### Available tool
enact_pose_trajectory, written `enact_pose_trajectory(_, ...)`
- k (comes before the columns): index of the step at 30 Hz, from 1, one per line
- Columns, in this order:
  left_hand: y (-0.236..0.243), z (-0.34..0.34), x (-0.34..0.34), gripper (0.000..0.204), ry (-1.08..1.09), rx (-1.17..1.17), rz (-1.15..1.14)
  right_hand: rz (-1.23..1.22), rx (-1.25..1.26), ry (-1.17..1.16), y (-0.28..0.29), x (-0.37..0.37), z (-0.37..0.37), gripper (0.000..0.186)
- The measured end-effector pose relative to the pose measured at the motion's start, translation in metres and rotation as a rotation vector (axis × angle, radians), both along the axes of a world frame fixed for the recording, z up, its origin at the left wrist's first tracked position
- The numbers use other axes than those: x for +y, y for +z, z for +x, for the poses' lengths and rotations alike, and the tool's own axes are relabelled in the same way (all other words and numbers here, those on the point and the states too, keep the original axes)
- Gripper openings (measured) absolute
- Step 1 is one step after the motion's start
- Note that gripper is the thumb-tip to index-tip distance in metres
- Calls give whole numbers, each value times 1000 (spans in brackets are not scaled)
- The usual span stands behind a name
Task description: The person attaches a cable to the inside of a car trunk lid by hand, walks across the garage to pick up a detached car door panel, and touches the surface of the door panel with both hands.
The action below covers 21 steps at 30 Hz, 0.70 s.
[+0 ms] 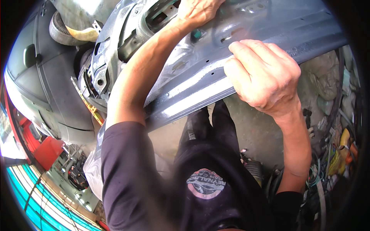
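A grey-blue car body panel (192, 86) stretches across the upper middle in front of me, with cut-outs, small holes and a shiny folded edge. My right hand (266, 73) is closed over the panel's near edge, fingers curled toward the thumb. Whatever it may hold is hidden by the fingers. Farther up, my left hand (200, 10) reaches over the panel beside a large oval opening (158, 17). The top of the picture cuts off its fingers, so their pose does not show.
A dark car (58, 84) stands at the left, with a loose tire (59, 29) near it. A yellow level-like bar (90, 106) leans by the panel's left end. Red equipment (48, 152) is at lower left. Hoses and mixed clutter (339, 154) lie on the floor at right.
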<state>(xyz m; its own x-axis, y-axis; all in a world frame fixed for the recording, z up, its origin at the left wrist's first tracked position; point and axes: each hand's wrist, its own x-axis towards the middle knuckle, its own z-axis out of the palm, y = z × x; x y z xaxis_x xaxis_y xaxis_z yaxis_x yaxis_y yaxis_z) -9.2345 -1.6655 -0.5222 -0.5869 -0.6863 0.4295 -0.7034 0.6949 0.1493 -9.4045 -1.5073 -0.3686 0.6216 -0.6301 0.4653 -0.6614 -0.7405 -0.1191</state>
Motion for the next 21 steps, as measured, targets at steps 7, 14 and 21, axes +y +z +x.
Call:
enact_pose_trajectory(7, -2, 35, 20, 66, 10, -127, 66, -17, -10, -2, 0, 0, 1, 12)
enact_pose_trajectory(14, -1, 118, 70, 57, -22, -220, 5, -151, -83, -11, -11, -4, 1, 18)
enact_pose_trajectory(21, 46, 210, 149, 49, 102, -268, 221, -149, -87, 9, -12, -5, 2, 19)
